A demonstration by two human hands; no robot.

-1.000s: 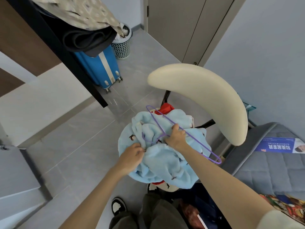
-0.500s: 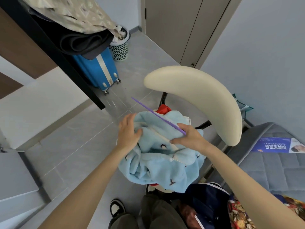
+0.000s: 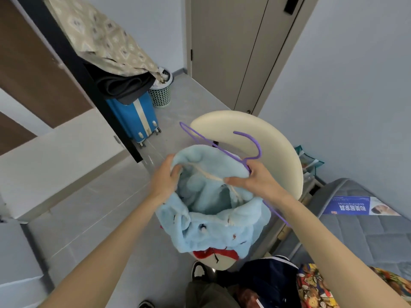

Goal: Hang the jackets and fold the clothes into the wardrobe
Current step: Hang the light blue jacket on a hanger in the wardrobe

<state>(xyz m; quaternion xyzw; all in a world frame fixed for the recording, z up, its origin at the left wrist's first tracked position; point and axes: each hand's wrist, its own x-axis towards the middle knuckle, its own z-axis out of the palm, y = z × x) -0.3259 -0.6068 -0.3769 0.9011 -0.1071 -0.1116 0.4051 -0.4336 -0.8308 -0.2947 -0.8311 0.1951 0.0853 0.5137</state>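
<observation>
A fluffy light-blue jacket (image 3: 213, 214) hangs open in front of me, over a cream chair (image 3: 262, 138). My left hand (image 3: 165, 178) grips the jacket's collar edge on the left. My right hand (image 3: 255, 176) pinches the collar on the right and also holds the neck of a purple wire hanger (image 3: 246, 138). The hanger's hook curls up above my right hand; one arm juts up left past the jacket, the other runs down behind my right forearm. A red garment (image 3: 213, 253) shows under the jacket.
A dark wardrobe frame (image 3: 73, 70) stands at left with patterned cloth (image 3: 104, 38) and dark clothes (image 3: 124, 85) draped on it. A blue suitcase (image 3: 133, 116) and a mesh bin (image 3: 161, 92) stand behind. A grey mattress (image 3: 367, 232) lies at right, colourful clothes (image 3: 315, 285) below.
Both hands have lifted the jacket up off the chair and spread its collar open. The hanger has turned so its hook now points up above my right hand.
</observation>
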